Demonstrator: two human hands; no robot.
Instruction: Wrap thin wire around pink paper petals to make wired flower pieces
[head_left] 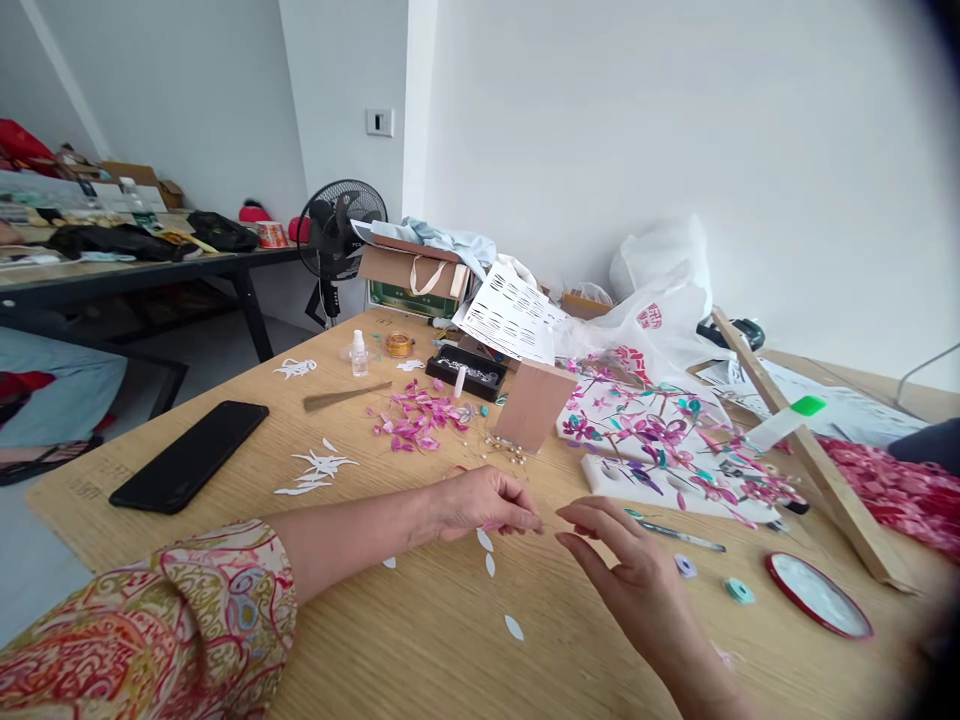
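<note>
Over the middle of the table, my left hand [491, 503] is closed in a pinch, and what its fingertips hold is too small to make out. Something pink shows just beneath it. My right hand [619, 550] hovers a short gap away, thumb and fingers apart, with nothing visible between them. Below the hands lie several white leaf-shaped cutouts [514, 627]. Beyond my left hand is a pile of pink petals [412, 415], with small beads [510, 450] beside it. Pink and teal flower sprays [667, 430] rest on white foam to the right.
A black phone [190, 456] and white paper pieces [319, 467] lie left. Right are tweezers [682, 533], tape rolls [739, 590], a red-rimmed round dish [819, 595] and a wooden bar [817, 460]. A small bottle [359, 354] and black tray [469, 370] stand farther back.
</note>
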